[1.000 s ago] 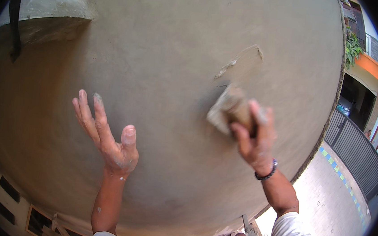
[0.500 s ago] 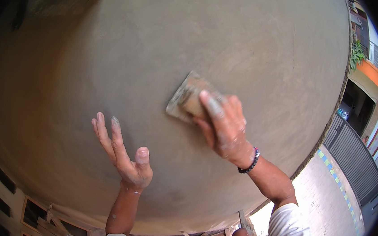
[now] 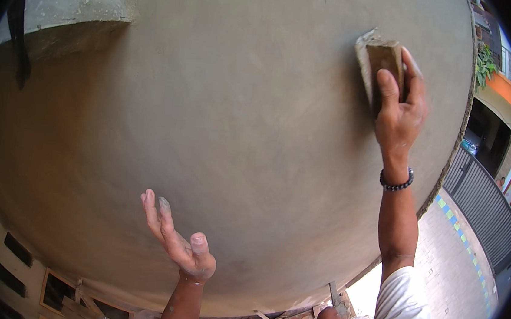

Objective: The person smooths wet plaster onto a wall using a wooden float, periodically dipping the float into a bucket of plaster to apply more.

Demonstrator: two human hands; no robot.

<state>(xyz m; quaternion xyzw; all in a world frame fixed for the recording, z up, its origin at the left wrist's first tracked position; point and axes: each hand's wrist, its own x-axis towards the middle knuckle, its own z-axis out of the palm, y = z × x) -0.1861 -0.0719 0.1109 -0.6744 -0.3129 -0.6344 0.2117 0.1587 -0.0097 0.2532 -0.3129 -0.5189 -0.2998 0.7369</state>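
Note:
A grey plastered wall [image 3: 240, 128] fills most of the head view. High on its right part, my right hand [image 3: 400, 114] grips the block handle of a plastering float [image 3: 385, 64]. The float stands tilted, one worn, plaster-caked edge toward the left; whether its whole face touches the wall I cannot tell. A dark beaded bracelet circles that wrist. Lower and to the left, my left hand [image 3: 179, 238] is raised before the wall with fingers spread and nothing in it. Grey plaster coats one of its fingertips.
A plastered ledge [image 3: 74, 4] juts out at upper left, a dark strap-like piece [image 3: 20, 35] hanging beside it. The wall ends at a rough right edge; beyond are paving [image 3: 434, 266] and a grey metal gate [image 3: 482, 203]. Wooden boards [image 3: 81, 311] lie below, near my knees.
My right hand has carried the float up and to the right across the wall, the arm straightening. My left hand sits slightly lower and further right in view, still spread.

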